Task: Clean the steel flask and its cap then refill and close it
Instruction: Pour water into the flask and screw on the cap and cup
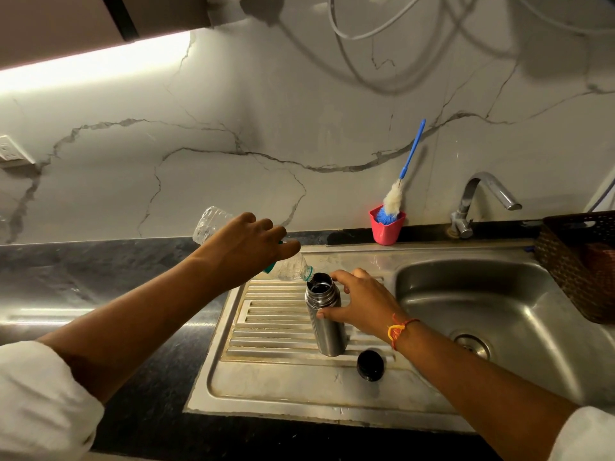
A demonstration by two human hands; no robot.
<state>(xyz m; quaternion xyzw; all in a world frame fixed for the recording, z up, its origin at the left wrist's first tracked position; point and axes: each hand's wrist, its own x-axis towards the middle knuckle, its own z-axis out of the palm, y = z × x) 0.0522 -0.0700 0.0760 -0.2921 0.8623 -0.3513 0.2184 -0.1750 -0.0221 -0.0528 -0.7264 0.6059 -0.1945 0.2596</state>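
The flask [325, 314] stands upright and uncapped on the ribbed drainboard [276, 331], with the right hand [361, 302] curled round its upper body. The left hand [248, 242] grips a clear bottle [289, 266] tipped so its mouth is at the flask's opening. The black cap [370, 365] lies on the drainboard beneath the right wrist. Beyond the right hand stands a pink cup [386, 229] with a brush [397, 191] in it.

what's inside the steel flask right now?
The open steel flask takes a thin stream from the tilted plastic bottle. Its inside looks dark; the steel wall hides how full it is.
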